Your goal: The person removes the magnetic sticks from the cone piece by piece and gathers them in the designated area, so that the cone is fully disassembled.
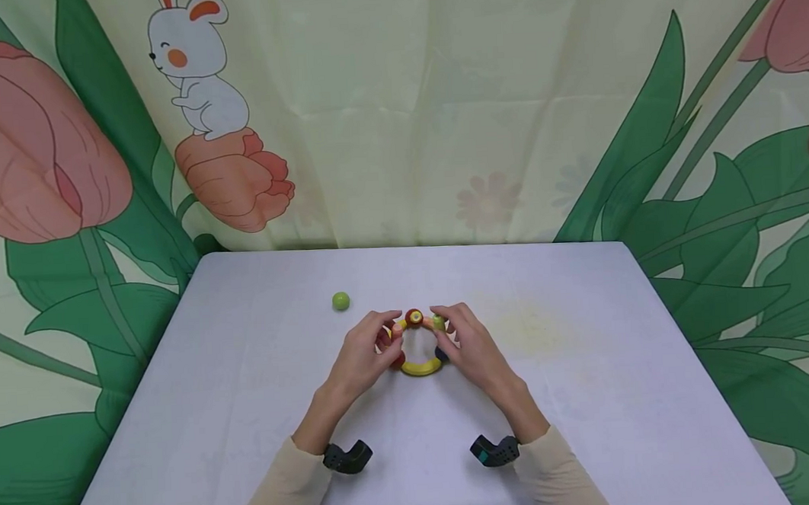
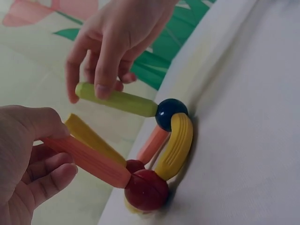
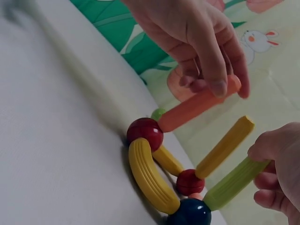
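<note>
My left hand [image 1: 366, 346] pinches the upper end of a salmon building rod [image 2: 93, 161], whose lower end meets a red ball [image 2: 146, 190]. My right hand [image 1: 469, 344] pinches a green building rod [image 3: 234, 185] that rises from a dark blue ball [image 2: 171, 114]. Between these two balls runs a curved yellow rod [image 1: 421, 368] on the table. At the back, a second red ball [image 3: 190, 182] bears an upstanding straight yellow rod [image 3: 226, 146]. Two low rods, a salmon one [image 2: 153, 144] and a yellow one [image 3: 168, 160], run to that ball, forming a ring.
A loose green ball [image 1: 341, 301] lies on the table [image 1: 248, 413], behind and left of the ring. A curtain [image 1: 384, 116] printed with tulips and a rabbit hangs beyond the table's far edge. Each wrist wears a black camera [image 1: 347, 457].
</note>
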Motion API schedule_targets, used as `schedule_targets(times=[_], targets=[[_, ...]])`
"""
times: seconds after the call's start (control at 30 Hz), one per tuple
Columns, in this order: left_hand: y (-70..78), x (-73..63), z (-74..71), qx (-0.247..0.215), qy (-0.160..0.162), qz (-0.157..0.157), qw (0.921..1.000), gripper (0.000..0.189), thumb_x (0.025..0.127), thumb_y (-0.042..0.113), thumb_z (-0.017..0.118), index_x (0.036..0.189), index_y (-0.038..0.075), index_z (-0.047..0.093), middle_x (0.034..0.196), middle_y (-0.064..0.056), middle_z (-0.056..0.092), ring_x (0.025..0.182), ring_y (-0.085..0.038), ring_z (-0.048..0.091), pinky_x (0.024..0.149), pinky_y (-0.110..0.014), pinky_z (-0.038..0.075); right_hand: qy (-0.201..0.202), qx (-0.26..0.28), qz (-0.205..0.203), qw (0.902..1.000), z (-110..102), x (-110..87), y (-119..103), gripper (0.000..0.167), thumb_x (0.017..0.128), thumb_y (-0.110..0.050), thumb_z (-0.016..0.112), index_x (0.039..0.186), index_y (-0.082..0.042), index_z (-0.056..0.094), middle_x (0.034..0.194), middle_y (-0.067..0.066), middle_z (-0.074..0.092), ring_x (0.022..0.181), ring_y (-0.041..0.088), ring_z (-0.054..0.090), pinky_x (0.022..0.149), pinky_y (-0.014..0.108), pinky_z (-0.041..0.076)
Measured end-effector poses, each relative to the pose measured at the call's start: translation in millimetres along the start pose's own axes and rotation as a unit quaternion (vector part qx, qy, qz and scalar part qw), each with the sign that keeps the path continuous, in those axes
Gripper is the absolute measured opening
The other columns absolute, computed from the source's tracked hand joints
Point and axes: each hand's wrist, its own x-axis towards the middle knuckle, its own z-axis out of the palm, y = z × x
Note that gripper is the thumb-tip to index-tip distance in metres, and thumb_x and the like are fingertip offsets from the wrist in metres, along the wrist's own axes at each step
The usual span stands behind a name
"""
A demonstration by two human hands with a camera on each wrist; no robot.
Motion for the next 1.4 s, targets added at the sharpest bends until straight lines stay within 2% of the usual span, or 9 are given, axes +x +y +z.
schedule_targets(times=[0.13, 0.43, 0.7, 0.9, 1.0, 1.07, 1.17, 1.27, 1.4], targets=[[-0.9, -10.7, -6.1, 0.001, -0.001, -0.005, 1.0000, 0.036, 0.087, 0.007, 0.075, 0.122, 0.005, 0.067, 0.099, -0.001, 0.063, 0.078, -0.012, 0.060, 0.068, -0.026, 0.058, 0.001, 0.001, -0.001, 1.0000, -3.9, -4.9, 0.7, 0.039, 0.090, -0.005, 0.072, 0.127, -0.006, 0.061, 0.106, 0.007, 0.060, 0.085, 0.024, 0.060, 0.069, 0.027, 0.055], [-7.2, -35.4, -19.1, 0.023, 0.011, -0.023, 0.9994, 0.032, 0.084, 0.007, 0.080, 0.114, 0.008, 0.069, 0.101, 0.001, 0.063, 0.084, -0.008, 0.062, 0.075, -0.024, 0.059, 0.007, 0.003, 0.020, 0.9998, -15.4, -21.8, 1.6, 0.038, 0.087, -0.005, 0.075, 0.122, -0.002, 0.059, 0.103, 0.006, 0.059, 0.085, 0.020, 0.058, 0.068, 0.026, 0.054], [-17.6, -54.8, -25.9, 0.046, 0.019, -0.038, 0.9980, 0.031, 0.083, 0.003, 0.079, 0.112, 0.009, 0.069, 0.099, 0.000, 0.064, 0.082, -0.009, 0.059, 0.072, -0.030, 0.060, 0.020, -0.008, 0.034, 0.9992, -25.1, -39.6, 3.8, 0.036, 0.085, -0.004, 0.077, 0.116, -0.002, 0.058, 0.100, 0.007, 0.061, 0.084, 0.021, 0.059, 0.068, 0.033, 0.055], [-27.1, -68.6, -26.8, 0.059, 0.029, -0.054, 0.9964, 0.026, 0.082, 0.003, 0.079, 0.105, 0.010, 0.071, 0.097, 0.001, 0.064, 0.081, -0.007, 0.057, 0.071, -0.025, 0.057, 0.029, -0.047, 0.040, 0.9977, -27.7, -54.5, 12.3, 0.030, 0.082, -0.006, 0.080, 0.107, -0.005, 0.063, 0.100, 0.004, 0.063, 0.088, 0.013, 0.057, 0.071, 0.029, 0.054], [-34.1, -75.0, -24.2, 0.062, 0.030, -0.075, 0.9948, 0.023, 0.082, 0.002, 0.078, 0.102, 0.011, 0.072, 0.096, 0.001, 0.064, 0.080, -0.007, 0.057, 0.071, -0.025, 0.056, 0.033, -0.066, 0.044, 0.9964, -26.6, -62.8, 19.0, 0.028, 0.080, -0.006, 0.081, 0.102, -0.006, 0.063, 0.098, 0.002, 0.063, 0.088, 0.012, 0.056, 0.073, 0.032, 0.055], [-40.1, -79.4, -21.1, 0.079, 0.022, -0.093, 0.9923, 0.022, 0.081, 0.003, 0.078, 0.101, 0.012, 0.073, 0.095, 0.002, 0.064, 0.081, -0.007, 0.055, 0.071, -0.024, 0.054, 0.027, -0.070, 0.051, 0.9958, -24.2, -68.1, 24.0, 0.027, 0.079, -0.004, 0.081, 0.100, -0.007, 0.064, 0.096, 0.002, 0.064, 0.088, 0.013, 0.056, 0.075, 0.034, 0.055], [-48.3, -84.4, -16.6, 0.112, 0.006, -0.116, 0.9870, 0.021, 0.082, 0.006, 0.079, 0.101, 0.012, 0.074, 0.094, 0.004, 0.064, 0.084, -0.008, 0.051, 0.071, -0.024, 0.050, -0.005, -0.077, 0.077, 0.9940, -18.5, -74.6, 31.1, 0.024, 0.081, -0.007, 0.080, 0.100, -0.009, 0.066, 0.096, -0.001, 0.064, 0.089, 0.012, 0.053, 0.078, 0.034, 0.054], [-53.3, -86.6, -14.1, 0.135, -0.003, -0.117, 0.9839, 0.023, 0.082, 0.007, 0.079, 0.103, 0.013, 0.074, 0.094, 0.005, 0.062, 0.086, -0.010, 0.048, 0.071, -0.025, 0.047, -0.040, -0.087, 0.107, 0.9896, -12.6, -79.2, 36.4, 0.022, 0.083, -0.011, 0.079, 0.103, -0.012, 0.068, 0.097, -0.003, 0.064, 0.090, 0.011, 0.050, 0.078, 0.032, 0.052], [-53.7, -85.9, -14.1, 0.137, -0.008, -0.113, 0.9840, 0.024, 0.082, 0.009, 0.079, 0.105, 0.014, 0.074, 0.095, 0.006, 0.060, 0.087, -0.010, 0.047, 0.070, -0.025, 0.047, -0.051, -0.096, 0.120, 0.9868, -9.5, -81.3, 37.4, 0.024, 0.083, -0.014, 0.079, 0.105, -0.013, 0.069, 0.097, -0.004, 0.064, 0.090, 0.010, 0.050, 0.078, 0.032, 0.052]])
